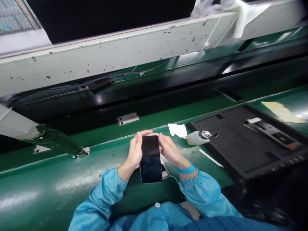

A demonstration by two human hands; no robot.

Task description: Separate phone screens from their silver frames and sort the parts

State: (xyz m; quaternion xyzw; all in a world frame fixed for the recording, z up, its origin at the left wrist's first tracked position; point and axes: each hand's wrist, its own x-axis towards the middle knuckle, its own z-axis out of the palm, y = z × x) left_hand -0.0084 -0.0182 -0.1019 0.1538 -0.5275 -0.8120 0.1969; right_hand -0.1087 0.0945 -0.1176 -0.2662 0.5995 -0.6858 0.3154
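Observation:
Between my two hands is a smartphone (151, 160) with a dark screen facing up. My left hand (135, 148) grips its upper left edge, thumb along the side. My right hand (170, 148) is closed at its upper right corner, and a blue wrist band (185, 169) circles that wrist. Under the phone's right side, partly covered, lies a light-framed phone-like part (165, 172). A thin pale cord (175, 178) runs near it toward my right sleeve.
Right of my hands are a crumpled white paper (177, 130), a bottle with a metal top (196, 138), a white strip (211, 158) and a black mat (231, 141). A phone frame (128, 118) lies beyond on the green surface. A post (60, 139) stands left.

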